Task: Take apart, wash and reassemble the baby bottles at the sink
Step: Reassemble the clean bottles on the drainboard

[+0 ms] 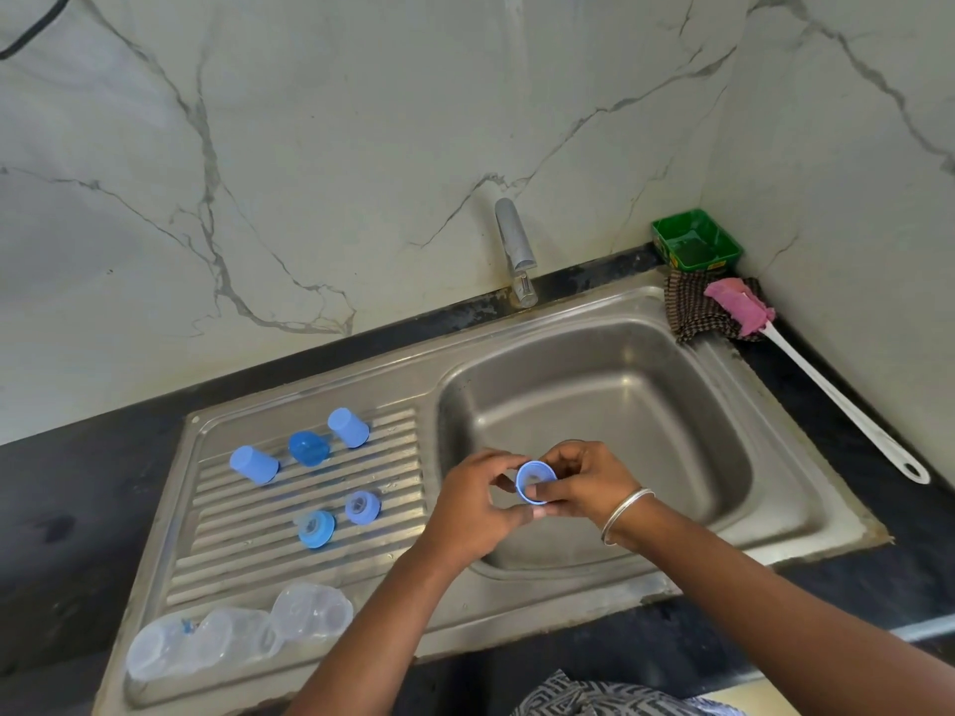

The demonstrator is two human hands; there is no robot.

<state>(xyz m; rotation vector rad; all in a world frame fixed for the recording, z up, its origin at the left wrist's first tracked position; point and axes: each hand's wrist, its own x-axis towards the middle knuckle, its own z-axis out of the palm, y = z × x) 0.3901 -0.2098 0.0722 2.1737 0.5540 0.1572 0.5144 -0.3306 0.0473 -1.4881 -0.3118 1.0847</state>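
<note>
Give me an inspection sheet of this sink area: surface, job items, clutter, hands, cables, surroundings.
Surface: steel sink with ribbed drainboard, set in a dark counter.
Job's things: three blue caps and two collar rings on the drainboard; three clear bottle bodies lying at its front edge; one blue ring held over the basin.
Clutter: green tub, checked cloth, pink bottle brush at the back right.
Hands: left hand and right hand both pinch the ring.
Cables: dark cable on the wall, top left.
Surroundings: marble-look walls; tap not visibly running.
</note>
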